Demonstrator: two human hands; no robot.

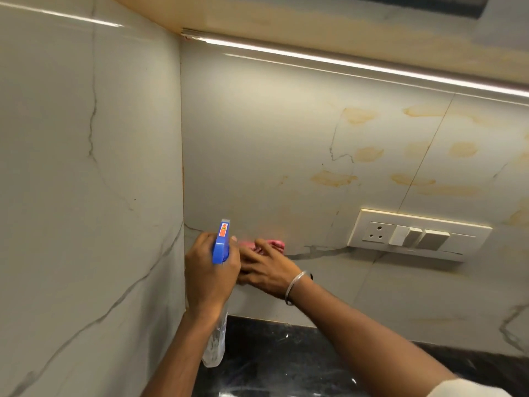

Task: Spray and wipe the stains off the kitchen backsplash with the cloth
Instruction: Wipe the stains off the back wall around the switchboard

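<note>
My left hand [210, 270] grips a spray bottle [221, 243] with a blue trigger head and a clear body that hangs below my wrist. Its nozzle points at the pale marble-look backsplash [257, 138] near the corner. My right hand [264, 267] presses a pink cloth [273, 243] flat against the backsplash, just right of the bottle, low on the wall. Most of the cloth is hidden under my fingers. Several yellow-orange stains [333, 179] spread over the backsplash up and to the right of the cloth.
A white switch and socket plate [418, 234] sticks out from the backsplash to the right of my hands. A side wall panel [86, 196] meets the backsplash at the corner on the left. A black stone countertop [272, 359] runs below. A lit strip [343, 63] runs under the cabinet above.
</note>
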